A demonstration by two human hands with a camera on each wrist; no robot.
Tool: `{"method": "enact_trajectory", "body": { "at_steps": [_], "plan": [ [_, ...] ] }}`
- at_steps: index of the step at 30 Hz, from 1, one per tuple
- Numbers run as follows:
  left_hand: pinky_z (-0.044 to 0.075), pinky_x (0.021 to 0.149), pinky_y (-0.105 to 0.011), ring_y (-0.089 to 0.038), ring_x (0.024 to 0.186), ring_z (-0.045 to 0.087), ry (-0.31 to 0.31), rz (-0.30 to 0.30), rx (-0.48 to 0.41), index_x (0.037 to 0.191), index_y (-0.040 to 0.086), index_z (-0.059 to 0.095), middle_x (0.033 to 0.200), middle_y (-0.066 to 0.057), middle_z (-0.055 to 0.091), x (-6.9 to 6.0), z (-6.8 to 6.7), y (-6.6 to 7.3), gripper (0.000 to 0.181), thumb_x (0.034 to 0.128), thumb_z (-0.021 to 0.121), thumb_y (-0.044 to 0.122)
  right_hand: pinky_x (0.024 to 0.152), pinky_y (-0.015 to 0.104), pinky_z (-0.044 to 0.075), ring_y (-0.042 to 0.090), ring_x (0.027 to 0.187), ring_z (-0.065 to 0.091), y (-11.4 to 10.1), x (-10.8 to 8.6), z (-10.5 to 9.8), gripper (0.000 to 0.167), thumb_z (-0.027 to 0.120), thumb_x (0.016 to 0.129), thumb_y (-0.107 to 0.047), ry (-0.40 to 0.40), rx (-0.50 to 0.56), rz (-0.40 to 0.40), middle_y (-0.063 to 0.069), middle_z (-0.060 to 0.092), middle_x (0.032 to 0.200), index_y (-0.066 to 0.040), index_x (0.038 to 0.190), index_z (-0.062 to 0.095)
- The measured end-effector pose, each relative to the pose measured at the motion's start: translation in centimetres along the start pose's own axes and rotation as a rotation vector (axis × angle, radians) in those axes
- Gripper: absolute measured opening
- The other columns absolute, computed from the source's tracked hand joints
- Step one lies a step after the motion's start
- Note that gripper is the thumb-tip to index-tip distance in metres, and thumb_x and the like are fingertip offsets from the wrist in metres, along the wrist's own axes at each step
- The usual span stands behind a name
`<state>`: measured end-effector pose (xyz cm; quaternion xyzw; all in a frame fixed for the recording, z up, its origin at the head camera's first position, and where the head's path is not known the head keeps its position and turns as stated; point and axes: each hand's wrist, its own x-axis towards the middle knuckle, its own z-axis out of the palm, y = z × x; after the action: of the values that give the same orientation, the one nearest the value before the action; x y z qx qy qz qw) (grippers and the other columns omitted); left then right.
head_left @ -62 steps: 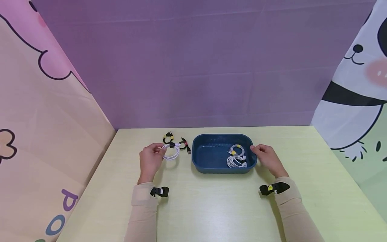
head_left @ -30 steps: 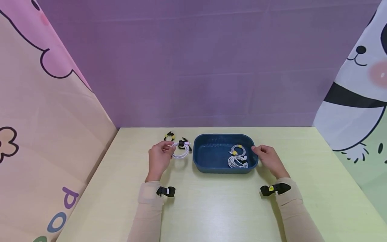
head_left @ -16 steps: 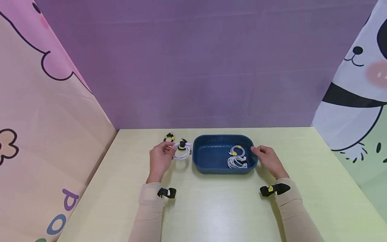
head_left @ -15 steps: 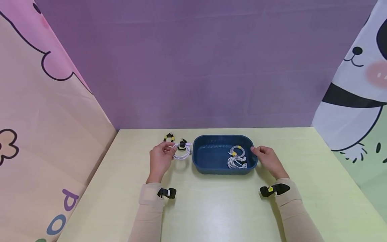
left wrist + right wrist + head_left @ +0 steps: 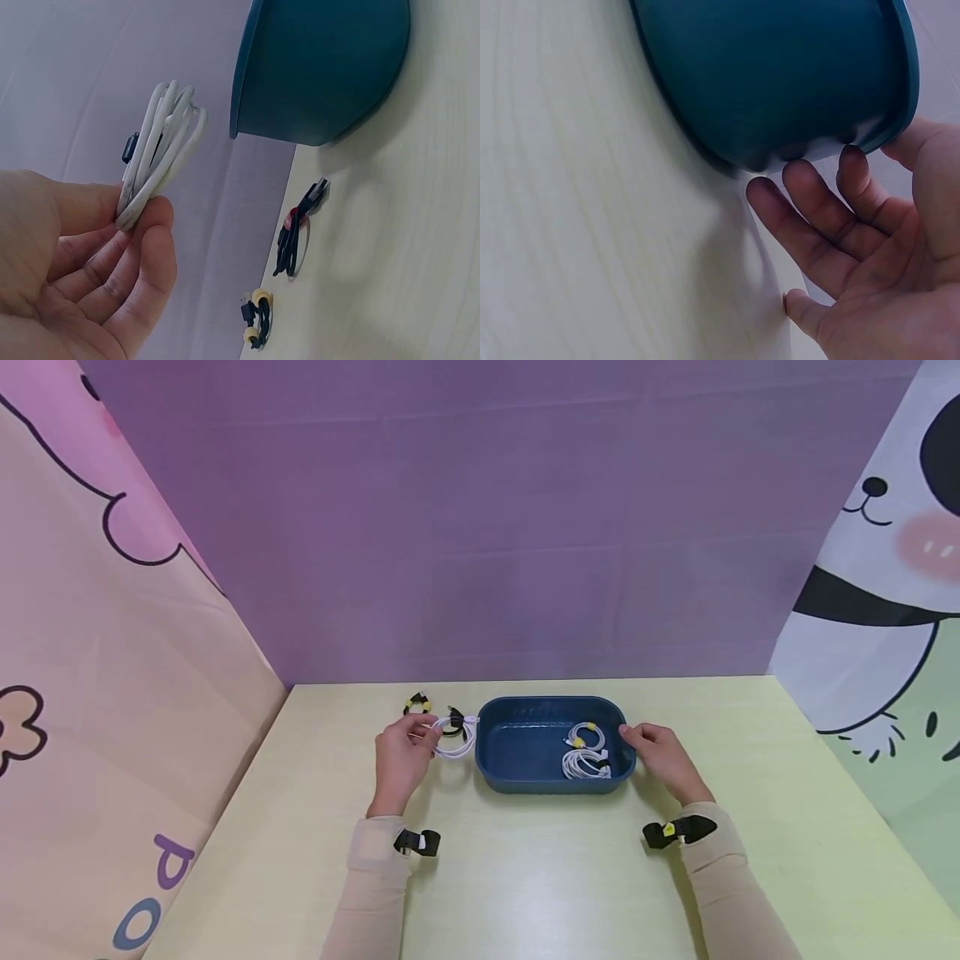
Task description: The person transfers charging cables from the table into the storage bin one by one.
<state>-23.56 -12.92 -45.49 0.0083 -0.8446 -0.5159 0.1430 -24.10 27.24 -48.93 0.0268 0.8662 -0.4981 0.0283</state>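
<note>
My left hand (image 5: 401, 764) pinches a coiled white cable (image 5: 467, 745) between thumb and fingers, held up just left of the blue bin (image 5: 555, 786). In the left wrist view the white coil (image 5: 161, 150) has a black tie on its side and hangs clear of the bin (image 5: 322, 67). My right hand (image 5: 667, 760) grips the bin's right rim; in the right wrist view the thumb of this hand (image 5: 870, 240) is at the rim and fingertips meet the outer wall (image 5: 772, 82). Two white coils lie inside on the right, one with yellow ties (image 5: 598, 737), one with a black tie (image 5: 577, 766).
A black cable with yellow ties (image 5: 408, 704) lies at the table's back left. Another black cable with a red tie (image 5: 292, 238) lies between it and the bin, partly behind the held coil in the head view. A purple backdrop (image 5: 480, 527) stands behind the table (image 5: 525, 877).
My left hand has carried the white coil rightward, close to the bin's left rim. My right hand keeps its grip on the bin, which stays in place.
</note>
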Motion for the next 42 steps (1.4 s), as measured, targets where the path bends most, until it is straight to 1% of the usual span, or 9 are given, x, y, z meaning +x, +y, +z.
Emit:
{"method": "enact_trajectory", "body": {
  "at_steps": [7, 15, 22, 28, 34, 42],
  "plan": [
    [0.054, 0.060, -0.023, -0.019, 0.068, 0.069, -0.002, 0.011, 0.000, 0.109, 0.003, 0.075, 0.089, -0.016, 0.075, -0.1, 0.2, 0.3, 0.017, 0.0941, 0.073, 0.010, 0.069, 0.032, 0.036, 0.021, 0.081, 0.045, -0.1, 0.2, 0.2, 0.054, 0.053, 0.104, -0.050, -0.001, -0.007, -0.005, 0.000, 0.045, 0.078, 0.003, 0.098, 0.061],
    [0.054, 0.059, -0.022, -0.018, 0.070, 0.068, -0.008, 0.023, 0.003, 0.108, 0.003, 0.075, 0.090, -0.015, 0.076, -0.1, 0.6, 0.1, 0.016, 0.0939, 0.074, 0.010, 0.069, 0.033, 0.035, 0.022, 0.080, 0.044, -0.2, 0.2, 0.3, 0.055, 0.052, 0.104, -0.051, -0.004, -0.008, -0.003, 0.000, 0.043, 0.077, 0.003, 0.098, 0.060],
    [0.054, 0.059, -0.023, -0.018, 0.069, 0.068, -0.001, 0.045, 0.015, 0.107, 0.004, 0.076, 0.089, -0.015, 0.076, -0.3, 0.8, 0.3, 0.015, 0.0929, 0.074, 0.009, 0.069, 0.033, 0.035, 0.022, 0.080, 0.044, -0.1, 0.2, 0.3, 0.054, 0.052, 0.105, -0.051, -0.010, -0.012, -0.007, 0.001, 0.043, 0.078, 0.003, 0.099, 0.060],
    [0.054, 0.059, -0.025, -0.021, 0.071, 0.068, 0.004, 0.055, 0.033, 0.106, 0.004, 0.076, 0.087, -0.014, 0.075, -0.4, 1.0, 0.7, 0.015, 0.0925, 0.075, 0.009, 0.068, 0.032, 0.035, 0.021, 0.078, 0.044, 0.0, 0.3, 0.3, 0.055, 0.052, 0.104, -0.052, -0.016, 0.007, 0.002, 0.000, 0.042, 0.077, 0.003, 0.097, 0.058],
    [0.053, 0.059, -0.025, -0.021, 0.072, 0.067, 0.009, 0.073, 0.046, 0.105, 0.005, 0.077, 0.085, -0.013, 0.075, -0.4, 1.5, 0.6, 0.014, 0.0917, 0.076, 0.009, 0.068, 0.033, 0.035, 0.022, 0.078, 0.044, 0.0, 0.3, 0.3, 0.056, 0.052, 0.104, -0.053, -0.022, 0.009, 0.010, 0.001, 0.042, 0.076, 0.002, 0.096, 0.057],
    [0.051, 0.060, -0.026, -0.021, 0.072, 0.067, 0.030, 0.105, 0.052, 0.107, 0.005, 0.077, 0.085, -0.011, 0.076, -0.5, 1.7, 0.7, 0.015, 0.0916, 0.075, 0.008, 0.068, 0.033, 0.034, 0.021, 0.078, 0.043, -0.1, 0.2, 0.3, 0.055, 0.052, 0.104, -0.052, -0.027, 0.009, 0.008, 0.001, 0.041, 0.076, 0.002, 0.096, 0.057]
  ]
}}
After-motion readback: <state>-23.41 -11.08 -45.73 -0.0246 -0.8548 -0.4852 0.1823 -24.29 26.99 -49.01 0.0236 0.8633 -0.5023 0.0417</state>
